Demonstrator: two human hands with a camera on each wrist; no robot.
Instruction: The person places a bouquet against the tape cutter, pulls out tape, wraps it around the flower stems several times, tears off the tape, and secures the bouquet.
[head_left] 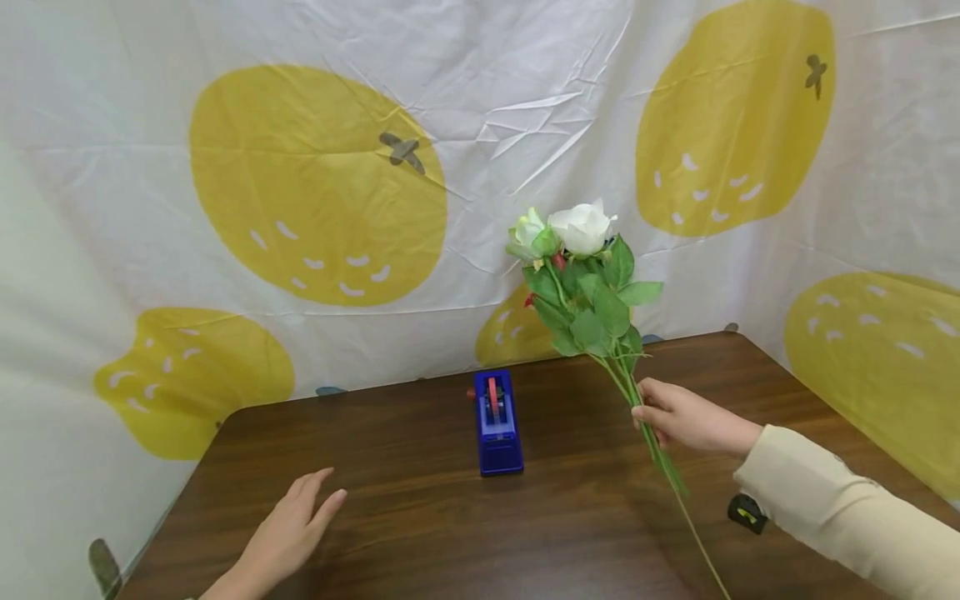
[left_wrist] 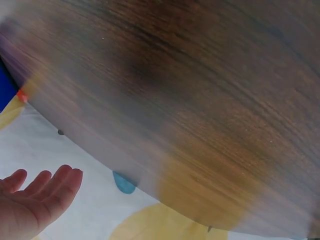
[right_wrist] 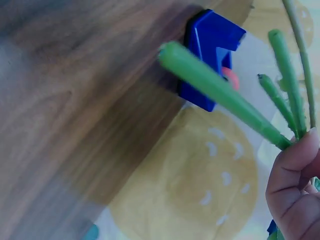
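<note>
While your right hand [head_left: 681, 415] grips a leafy, green-stemmed bouquet [head_left: 609, 310] with two white blooms [head_left: 582, 228] above the right of the brown wood-grain table [head_left: 408, 517], your left hand [head_left: 285, 531] hovers, fingers extended, at left. Between them, a blue, red-wheeled tape dispenser [head_left: 500, 454] stands near the back edge [head_left: 397, 387].

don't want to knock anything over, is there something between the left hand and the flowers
Yes: in the head view, the blue tape dispenser stands on the table between the left hand and the flowers, which the right hand holds. Reaching over it looks possible.
</note>
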